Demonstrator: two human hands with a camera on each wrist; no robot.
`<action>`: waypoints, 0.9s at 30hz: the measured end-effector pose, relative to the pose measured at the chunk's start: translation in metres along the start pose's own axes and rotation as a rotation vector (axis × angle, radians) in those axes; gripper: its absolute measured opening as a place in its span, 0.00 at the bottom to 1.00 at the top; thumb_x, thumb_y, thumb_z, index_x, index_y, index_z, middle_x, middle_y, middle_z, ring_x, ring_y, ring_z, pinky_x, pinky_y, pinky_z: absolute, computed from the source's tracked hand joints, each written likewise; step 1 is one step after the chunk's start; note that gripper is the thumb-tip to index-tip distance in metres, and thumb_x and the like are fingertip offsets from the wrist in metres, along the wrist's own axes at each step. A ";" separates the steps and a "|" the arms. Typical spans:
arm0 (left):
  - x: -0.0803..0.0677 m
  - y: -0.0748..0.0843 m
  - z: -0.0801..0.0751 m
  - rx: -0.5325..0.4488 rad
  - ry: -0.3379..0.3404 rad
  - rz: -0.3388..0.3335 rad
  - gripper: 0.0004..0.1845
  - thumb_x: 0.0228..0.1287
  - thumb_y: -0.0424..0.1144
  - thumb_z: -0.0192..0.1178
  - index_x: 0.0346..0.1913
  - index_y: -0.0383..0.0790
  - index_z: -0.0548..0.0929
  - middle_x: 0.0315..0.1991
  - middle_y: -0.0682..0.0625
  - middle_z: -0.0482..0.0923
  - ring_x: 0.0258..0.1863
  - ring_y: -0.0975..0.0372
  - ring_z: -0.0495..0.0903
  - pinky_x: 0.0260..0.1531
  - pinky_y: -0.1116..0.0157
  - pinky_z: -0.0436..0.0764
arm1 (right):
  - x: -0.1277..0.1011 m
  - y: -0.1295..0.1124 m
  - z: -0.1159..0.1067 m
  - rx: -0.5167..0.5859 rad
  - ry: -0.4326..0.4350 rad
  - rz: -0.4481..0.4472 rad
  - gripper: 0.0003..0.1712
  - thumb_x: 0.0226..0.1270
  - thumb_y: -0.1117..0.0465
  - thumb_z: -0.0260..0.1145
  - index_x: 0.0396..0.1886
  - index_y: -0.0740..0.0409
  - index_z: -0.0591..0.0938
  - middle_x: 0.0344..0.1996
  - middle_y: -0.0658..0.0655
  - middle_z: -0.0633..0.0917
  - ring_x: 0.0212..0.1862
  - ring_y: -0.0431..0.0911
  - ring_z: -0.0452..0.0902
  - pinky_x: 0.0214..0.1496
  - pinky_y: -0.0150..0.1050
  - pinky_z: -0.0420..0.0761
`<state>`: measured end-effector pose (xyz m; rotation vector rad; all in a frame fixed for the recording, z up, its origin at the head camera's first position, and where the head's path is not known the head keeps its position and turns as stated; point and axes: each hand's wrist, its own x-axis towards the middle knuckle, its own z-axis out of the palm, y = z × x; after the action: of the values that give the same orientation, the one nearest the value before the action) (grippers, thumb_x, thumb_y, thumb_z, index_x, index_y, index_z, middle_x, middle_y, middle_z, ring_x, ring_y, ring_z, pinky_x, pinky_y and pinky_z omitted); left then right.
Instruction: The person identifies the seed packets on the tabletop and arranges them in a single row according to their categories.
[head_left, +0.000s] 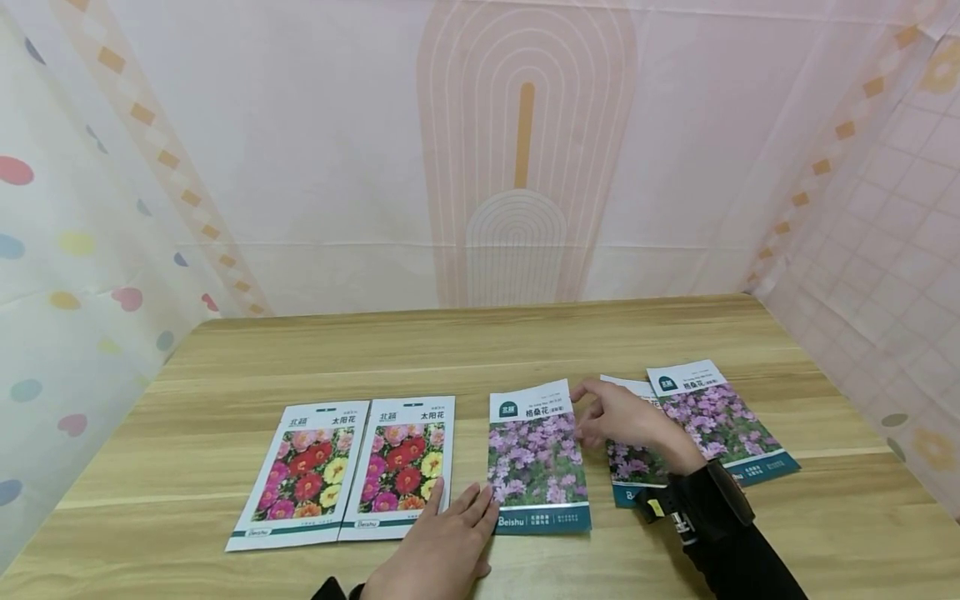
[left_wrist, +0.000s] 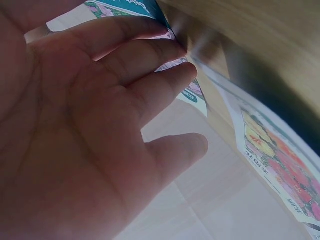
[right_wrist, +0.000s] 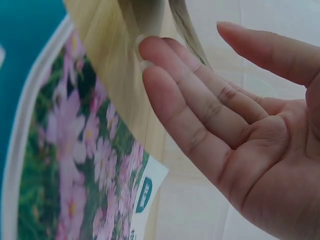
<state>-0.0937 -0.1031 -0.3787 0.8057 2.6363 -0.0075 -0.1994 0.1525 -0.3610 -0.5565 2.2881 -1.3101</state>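
- The middle packet (head_left: 537, 457) lay flat on the table (head_left: 525, 342); it had a white top, pink-purple flowers and a teal bottom band.
- The left hand (head_left: 442, 546) lay spread, its fingertips on the packet's lower left corner.
- The right hand (head_left: 618, 417), fingers straight and relaxed, touched its upper right corner.

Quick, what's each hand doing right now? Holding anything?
Left hand: open, fingers straight, tips on the middle purple-flower seed packet.
Right hand: open, fingers relaxed, at that packet's top corner, gripping nothing.
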 end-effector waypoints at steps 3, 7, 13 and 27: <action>-0.001 0.000 0.000 0.003 0.010 0.007 0.31 0.59 0.53 0.57 0.65 0.46 0.68 0.66 0.50 0.62 0.66 0.58 0.57 0.62 0.44 0.52 | 0.001 -0.003 0.003 -0.023 0.016 -0.005 0.24 0.63 0.76 0.54 0.58 0.71 0.61 0.29 0.59 0.82 0.32 0.52 0.79 0.37 0.42 0.79; -0.001 0.000 -0.001 0.007 0.013 0.011 0.31 0.59 0.53 0.57 0.65 0.46 0.68 0.66 0.50 0.62 0.66 0.57 0.57 0.62 0.44 0.52 | 0.003 -0.006 0.006 -0.005 0.043 0.000 0.25 0.62 0.77 0.54 0.58 0.69 0.60 0.26 0.59 0.82 0.29 0.52 0.79 0.34 0.42 0.80; -0.002 0.000 -0.002 0.007 0.009 0.016 0.31 0.59 0.53 0.57 0.64 0.48 0.68 0.66 0.49 0.61 0.66 0.55 0.58 0.63 0.46 0.52 | 0.003 -0.010 0.009 0.064 0.069 0.003 0.25 0.60 0.80 0.52 0.58 0.68 0.60 0.25 0.61 0.81 0.31 0.51 0.79 0.33 0.44 0.81; -0.009 0.002 -0.016 -0.256 0.507 -0.081 0.26 0.61 0.39 0.59 0.58 0.27 0.71 0.52 0.36 0.73 0.51 0.47 0.74 0.49 0.51 0.74 | -0.001 -0.016 0.008 0.196 0.143 -0.022 0.25 0.63 0.78 0.52 0.59 0.64 0.62 0.28 0.62 0.81 0.30 0.54 0.78 0.39 0.46 0.80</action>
<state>-0.0916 -0.1040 -0.3599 0.6791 3.0448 0.5711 -0.1925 0.1398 -0.3506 -0.4346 2.2356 -1.6105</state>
